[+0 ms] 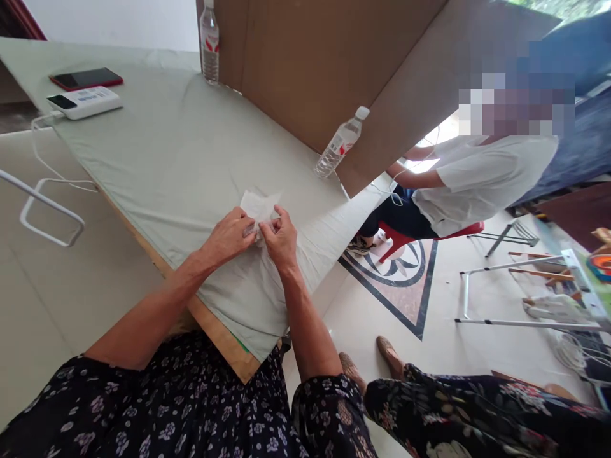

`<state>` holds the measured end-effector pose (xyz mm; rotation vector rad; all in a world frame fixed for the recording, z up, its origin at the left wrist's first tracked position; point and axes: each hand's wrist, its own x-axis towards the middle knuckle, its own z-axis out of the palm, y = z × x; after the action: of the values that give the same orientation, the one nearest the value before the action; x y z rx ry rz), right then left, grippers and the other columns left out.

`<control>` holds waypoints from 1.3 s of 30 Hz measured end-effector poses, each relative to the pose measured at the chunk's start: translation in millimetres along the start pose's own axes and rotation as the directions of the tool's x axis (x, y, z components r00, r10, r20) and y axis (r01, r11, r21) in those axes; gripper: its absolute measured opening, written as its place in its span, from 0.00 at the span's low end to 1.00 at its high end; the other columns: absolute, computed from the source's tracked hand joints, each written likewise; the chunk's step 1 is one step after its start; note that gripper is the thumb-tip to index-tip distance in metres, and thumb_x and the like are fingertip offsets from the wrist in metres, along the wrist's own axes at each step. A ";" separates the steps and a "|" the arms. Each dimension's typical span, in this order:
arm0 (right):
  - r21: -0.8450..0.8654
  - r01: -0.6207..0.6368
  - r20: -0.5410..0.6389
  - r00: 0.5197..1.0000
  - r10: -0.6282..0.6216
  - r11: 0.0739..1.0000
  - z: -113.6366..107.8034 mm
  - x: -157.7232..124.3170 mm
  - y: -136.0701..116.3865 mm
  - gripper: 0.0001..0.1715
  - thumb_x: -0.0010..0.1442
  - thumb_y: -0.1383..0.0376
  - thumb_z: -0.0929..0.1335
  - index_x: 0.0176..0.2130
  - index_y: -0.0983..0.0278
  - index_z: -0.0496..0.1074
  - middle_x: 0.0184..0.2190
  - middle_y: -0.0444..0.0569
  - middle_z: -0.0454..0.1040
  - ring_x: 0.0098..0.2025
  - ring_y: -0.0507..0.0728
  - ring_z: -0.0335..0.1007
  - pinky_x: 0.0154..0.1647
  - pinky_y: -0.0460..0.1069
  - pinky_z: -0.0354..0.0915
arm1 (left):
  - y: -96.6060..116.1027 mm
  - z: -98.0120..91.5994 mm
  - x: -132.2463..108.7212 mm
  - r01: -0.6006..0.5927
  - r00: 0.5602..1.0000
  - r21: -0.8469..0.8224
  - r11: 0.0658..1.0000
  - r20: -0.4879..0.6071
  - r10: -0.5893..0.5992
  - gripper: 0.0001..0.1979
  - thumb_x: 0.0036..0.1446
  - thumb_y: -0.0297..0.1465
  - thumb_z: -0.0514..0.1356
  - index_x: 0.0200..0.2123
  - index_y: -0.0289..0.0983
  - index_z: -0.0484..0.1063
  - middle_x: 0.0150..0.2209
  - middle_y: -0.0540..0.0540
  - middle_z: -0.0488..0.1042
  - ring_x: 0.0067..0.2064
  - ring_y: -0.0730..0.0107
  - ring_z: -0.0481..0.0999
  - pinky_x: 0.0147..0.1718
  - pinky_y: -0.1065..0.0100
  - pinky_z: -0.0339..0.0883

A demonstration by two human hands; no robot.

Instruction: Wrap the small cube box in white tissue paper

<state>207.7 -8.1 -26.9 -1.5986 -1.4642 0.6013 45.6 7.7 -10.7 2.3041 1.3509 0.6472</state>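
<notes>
A thin white tissue [258, 205], creased and partly see-through, is pinched between my two hands just above the cloth-covered table [162, 159]. My left hand [232, 232] grips its left side with curled fingers. On the other side, my right hand [280, 236] holds the near edge between thumb and fingers. The hands almost touch each other. The tissue's upper part spreads out beyond my fingertips, while its lower part is bunched and partly hidden by them.
A large cardboard panel [305, 70] stands at the back, with a water bottle [210, 48] and another water bottle [340, 145] beside it. A phone [86, 79] and a white power bank [86, 102] lie at left. A person [491, 175] sits at right; another person's legs [429, 401] are close by.
</notes>
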 end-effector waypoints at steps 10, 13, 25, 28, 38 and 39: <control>-0.043 0.125 0.238 0.965 -0.111 0.991 -7.4 -7.5 -14.1 0.28 0.70 0.62 0.61 0.66 0.65 0.68 0.49 0.54 0.83 0.45 0.57 0.79 0.52 0.52 0.71 | -3.2 7.6 -0.7 0.058 0.997 -0.132 0.989 -0.049 -0.065 0.23 0.59 0.30 0.58 0.57 0.33 0.74 0.48 0.38 0.75 0.47 0.58 0.76 0.51 0.58 0.73; -0.027 0.183 0.360 0.919 -0.162 0.983 -18.3 -3.1 -12.3 0.31 0.67 0.69 0.60 0.67 0.66 0.66 0.52 0.53 0.82 0.43 0.55 0.78 0.51 0.51 0.71 | -6.7 10.6 -3.4 0.054 0.994 -0.238 0.970 -0.082 -0.075 0.29 0.54 0.28 0.59 0.61 0.33 0.70 0.48 0.40 0.75 0.39 0.66 0.75 0.47 0.61 0.74; -0.024 0.260 0.494 0.843 -0.214 0.965 -30.3 11.9 -13.2 0.41 0.56 0.72 0.64 0.68 0.63 0.62 0.54 0.53 0.80 0.37 0.53 0.75 0.44 0.51 0.72 | 4.8 18.5 -0.6 0.222 0.945 -0.331 0.917 -0.159 -0.286 0.21 0.56 0.29 0.62 0.54 0.36 0.71 0.45 0.43 0.72 0.36 0.69 0.72 0.45 0.60 0.73; 0.145 0.093 0.312 0.941 -0.134 0.985 -31.2 21.6 8.5 0.35 0.59 0.65 0.66 0.65 0.64 0.65 0.49 0.52 0.81 0.30 0.50 0.70 0.36 0.49 0.71 | 4.9 20.9 -1.7 0.194 0.953 -0.324 0.926 -0.163 -0.257 0.24 0.56 0.27 0.61 0.57 0.36 0.70 0.47 0.42 0.71 0.39 0.67 0.73 0.48 0.59 0.73; -0.091 0.301 0.281 0.922 -0.266 0.949 -4.7 37.0 11.9 0.26 0.61 0.68 0.66 0.59 0.62 0.74 0.46 0.51 0.84 0.46 0.56 0.77 0.53 0.54 0.70 | 6.7 24.0 -6.7 0.074 0.970 -0.131 0.989 -0.221 -0.102 0.22 0.58 0.27 0.59 0.56 0.39 0.74 0.57 0.39 0.68 0.51 0.58 0.76 0.53 0.58 0.74; -0.069 0.270 0.243 0.938 -0.246 0.960 -5.7 37.8 13.9 0.25 0.61 0.67 0.66 0.57 0.63 0.74 0.46 0.51 0.83 0.45 0.56 0.76 0.52 0.54 0.71 | 6.5 23.9 -6.5 0.078 0.975 -0.108 0.991 -0.201 -0.098 0.19 0.58 0.27 0.59 0.53 0.39 0.76 0.56 0.38 0.68 0.50 0.58 0.76 0.52 0.58 0.74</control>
<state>227.3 27.5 -28.1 -1.4137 -1.8711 0.5828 60.9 -3.3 -27.9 2.1322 1.4674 0.9244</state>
